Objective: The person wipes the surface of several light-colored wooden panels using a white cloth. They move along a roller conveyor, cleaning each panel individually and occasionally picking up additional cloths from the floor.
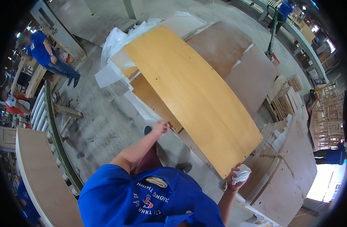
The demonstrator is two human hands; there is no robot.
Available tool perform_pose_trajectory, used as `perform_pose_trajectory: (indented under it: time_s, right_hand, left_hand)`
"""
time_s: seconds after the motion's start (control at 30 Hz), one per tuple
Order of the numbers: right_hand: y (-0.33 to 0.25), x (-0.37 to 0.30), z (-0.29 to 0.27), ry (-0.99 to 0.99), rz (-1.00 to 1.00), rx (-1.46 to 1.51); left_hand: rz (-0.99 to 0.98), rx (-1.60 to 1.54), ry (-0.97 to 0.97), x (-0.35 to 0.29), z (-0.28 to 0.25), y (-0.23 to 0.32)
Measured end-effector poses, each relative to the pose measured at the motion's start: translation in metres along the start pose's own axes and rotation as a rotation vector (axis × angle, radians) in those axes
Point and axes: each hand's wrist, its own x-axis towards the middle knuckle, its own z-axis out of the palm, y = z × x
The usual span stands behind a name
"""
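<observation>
In front of me stands a long wooden cabinet-like piece with a yellowish-brown panel (196, 90) on top; small dark holes dot its edges. Below its left side, a brown inner board (152, 96) shows. My left hand (161, 128) is beside that left edge, fingers curled together; whatever is in them, if anything, I cannot make out. At the panel's near right corner, my right hand (234, 179) grips a crumpled white cloth (242, 173). Its fingers are close to the corner; whether they touch the wood is unclear.
White plastic wrapping (122, 39) bunches at the far end. Flat brown boards (252, 72) lie to the right, with stacked panels (283, 181) nearer me. At left are a roller conveyor (54, 140) and a pale curved board (37, 170). A person in blue (43, 49) stands far left.
</observation>
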Motion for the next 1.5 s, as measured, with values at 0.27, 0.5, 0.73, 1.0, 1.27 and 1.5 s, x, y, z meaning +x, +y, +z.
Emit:
perform_pose_trajectory:
  time_s: [0.27, 0.5, 0.73, 1.0, 1.27, 1.5]
  right_hand:
    - [0.151, 0.083, 0.029, -0.05, -0.058, 0.103]
    - [0.269, 0.126, 0.071, -0.113, 0.026, 0.058]
    - [0.314, 0.176, 0.122, 0.114, 0.03, -0.161]
    - [0.356, 0.281, 0.14, 0.005, 0.356, -0.211]
    - [0.476, 0.361, 0.147, -0.079, 0.318, -0.623]
    - [0.609, 0.408, 0.153, -0.033, 0.191, -1.073]
  left_hand:
    - [0.221, -0.293, 0.435, 0.136, -0.139, 0.214]
    - [0.124, -0.107, 0.386, 0.24, -0.165, 0.293]
    - [0.229, -0.344, 0.262, 0.259, -0.191, 0.302]
    - [0.166, -0.121, 0.379, 0.183, -0.247, 0.234]
    - [-0.004, 0.2, 0.013, 0.159, -0.3, 0.226]
    - [0.024, 0.898, 0.124, 0.119, -0.43, 0.205]
